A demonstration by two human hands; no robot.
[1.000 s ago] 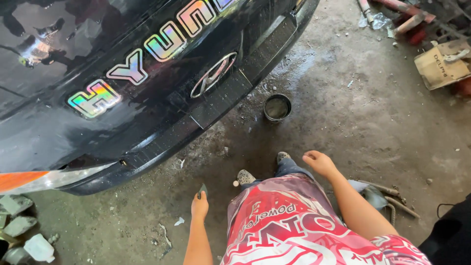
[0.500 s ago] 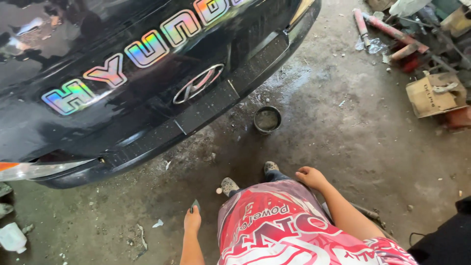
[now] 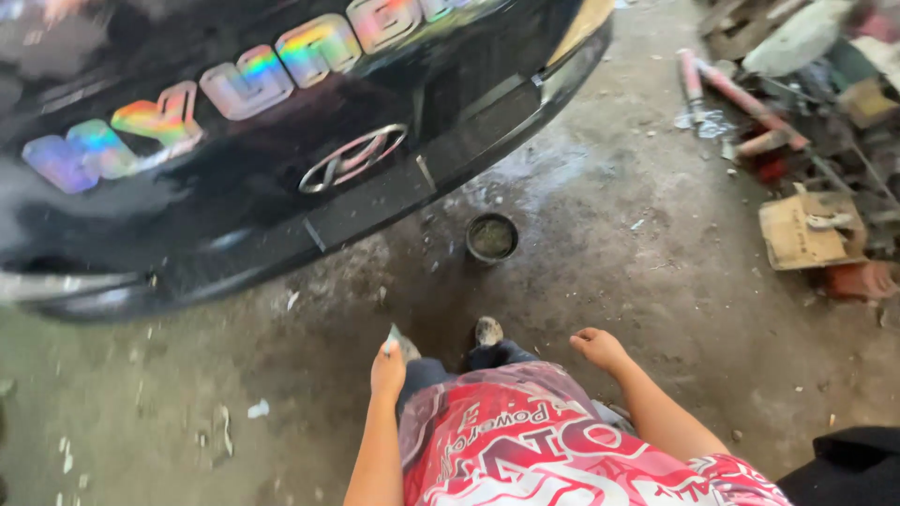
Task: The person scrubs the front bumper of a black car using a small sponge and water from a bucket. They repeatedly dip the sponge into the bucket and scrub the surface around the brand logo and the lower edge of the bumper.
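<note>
Scraper blade (image 3: 390, 339) sits pinched in the left hand (image 3: 387, 371) — right hand (image 3: 600, 349) hangs loosely curled, empty. Work looks paused before the black car bumper (image 3: 394, 201); next comes reaching for it.

Floor (image 3: 656, 309): bare concrete, stained, w/ a wet patch near the car bumper. Small round tin (image 3: 491, 236) stands upright on it, just in front of the bumper. Flat cardboard box (image 3: 797, 232) lies at right, beside scrap pile w/ red pipes (image 3: 741, 98). Pale debris bits (image 3: 257, 409) scattered at lower left.
</note>
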